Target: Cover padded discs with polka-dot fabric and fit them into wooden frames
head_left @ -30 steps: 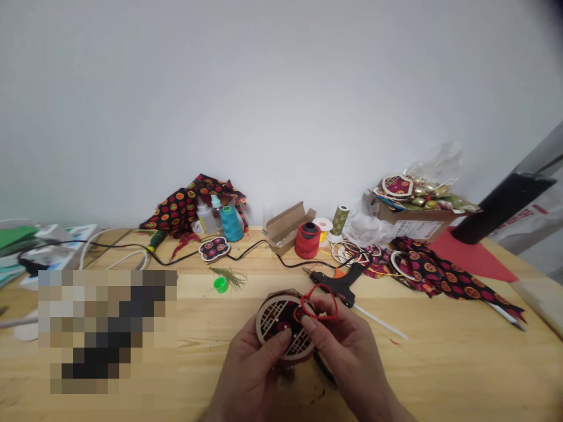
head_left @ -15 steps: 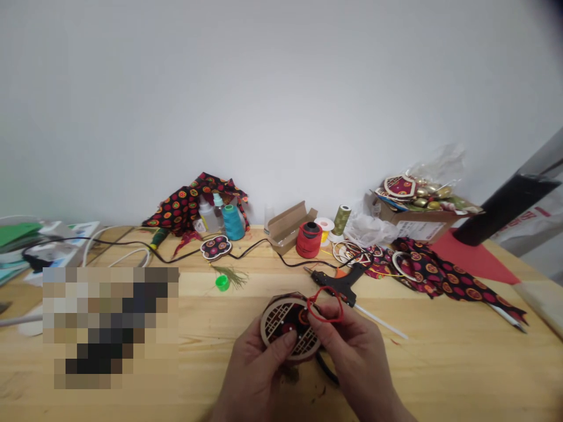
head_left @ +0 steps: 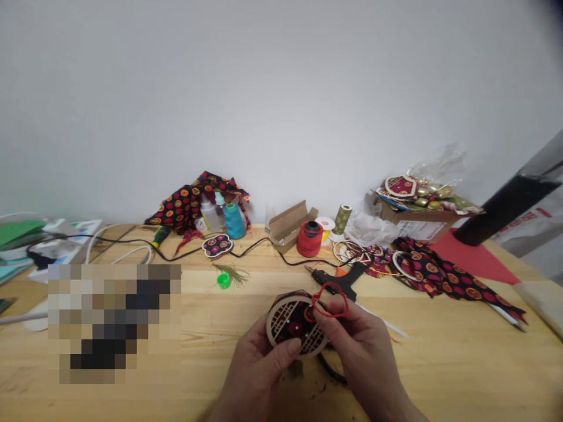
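Observation:
A round ornament (head_left: 280, 316) with a pale wooden lattice front over dark patterned fabric is held above the table. My left hand (head_left: 266, 360) grips its left and lower edge, thumb on the face and the other fingers hidden behind. At the upper right rim, my right hand (head_left: 363, 346) is closed in a pinch around the base of a red cord loop (head_left: 346, 303). Its fingertips touch the ornament there. Behind the hands lies a black glue gun (head_left: 341, 281), partly covered by the right hand.
A green cap (head_left: 223, 281) and a flower-shaped fabric piece (head_left: 217, 246) lie left of centre. Farther back stand a blue thread cone (head_left: 234, 221), a red spool (head_left: 309, 240) and an open small box (head_left: 290, 225). A carton (head_left: 433, 223) and patterned fabric (head_left: 457, 269) occupy the right. A black cable (head_left: 171, 259) crosses the table.
Both hands, with the ornament and the red loop, have shifted slightly to the right. The grip looks the same, and the whole view has moved a little.

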The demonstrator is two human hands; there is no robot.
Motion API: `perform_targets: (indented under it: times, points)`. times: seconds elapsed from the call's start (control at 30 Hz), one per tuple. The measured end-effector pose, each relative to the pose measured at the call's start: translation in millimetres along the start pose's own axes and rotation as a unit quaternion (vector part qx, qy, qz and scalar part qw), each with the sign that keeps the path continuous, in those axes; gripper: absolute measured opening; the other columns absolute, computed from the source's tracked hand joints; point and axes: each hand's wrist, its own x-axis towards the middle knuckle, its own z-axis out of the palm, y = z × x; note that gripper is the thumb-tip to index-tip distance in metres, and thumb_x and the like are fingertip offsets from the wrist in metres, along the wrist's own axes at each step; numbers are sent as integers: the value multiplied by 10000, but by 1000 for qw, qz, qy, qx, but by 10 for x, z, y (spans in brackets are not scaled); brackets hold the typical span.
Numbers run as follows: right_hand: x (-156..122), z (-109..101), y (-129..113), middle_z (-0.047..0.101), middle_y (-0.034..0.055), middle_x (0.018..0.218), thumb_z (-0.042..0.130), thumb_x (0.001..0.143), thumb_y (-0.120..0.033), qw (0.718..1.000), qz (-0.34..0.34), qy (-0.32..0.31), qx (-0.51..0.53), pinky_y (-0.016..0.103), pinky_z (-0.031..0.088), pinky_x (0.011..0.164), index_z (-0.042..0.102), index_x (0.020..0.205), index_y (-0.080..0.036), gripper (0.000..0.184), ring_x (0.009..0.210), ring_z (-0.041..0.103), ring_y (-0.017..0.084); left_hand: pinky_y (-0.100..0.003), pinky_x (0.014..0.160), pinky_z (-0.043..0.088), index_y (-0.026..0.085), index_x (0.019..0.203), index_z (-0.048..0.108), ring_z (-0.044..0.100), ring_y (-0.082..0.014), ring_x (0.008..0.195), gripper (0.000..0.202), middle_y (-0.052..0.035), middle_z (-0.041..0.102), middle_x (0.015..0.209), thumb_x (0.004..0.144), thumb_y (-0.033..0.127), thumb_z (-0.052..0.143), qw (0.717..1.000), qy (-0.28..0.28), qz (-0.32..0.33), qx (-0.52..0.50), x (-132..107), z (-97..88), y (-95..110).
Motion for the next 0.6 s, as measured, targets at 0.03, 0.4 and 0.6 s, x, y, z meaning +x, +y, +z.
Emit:
perform_targets:
  times: [0.03, 0.4, 0.6]
  points:
    - [5, -14, -8, 659, -4, 655, 735, 761, -330, 1000, 5, 0, -2, 189, 472, 547, 690, 684, -187, 168, 584, 552, 107, -361, 884, 519, 202, 1013, 746, 675, -258, 959, 399, -77, 760, 972, 626, 228, 840, 1000, -9, 0, 0, 7, -15, 3]
    - [72, -193, -167, 660, 28, 676, 686, 754, -392, 992, 49, -31, -114, 256, 461, 553, 651, 700, -173, 228, 596, 545, 142, -271, 886, 505, 236, 996, 745, 665, -205, 1012, 254, -31, 757, 1051, 750, 300, 750, 978, -18, -3, 208, 91, -86, 334]
    - [84, -221, -198, 649, 27, 654, 666, 725, -394, 986, 71, -41, -145, 273, 461, 553, 649, 691, -164, 232, 581, 554, 147, -262, 780, 521, 235, 1027, 742, 678, -203, 905, 303, -17, 774, 931, 738, 328, 732, 948, -49, -11, 316, 136, -21, 455]
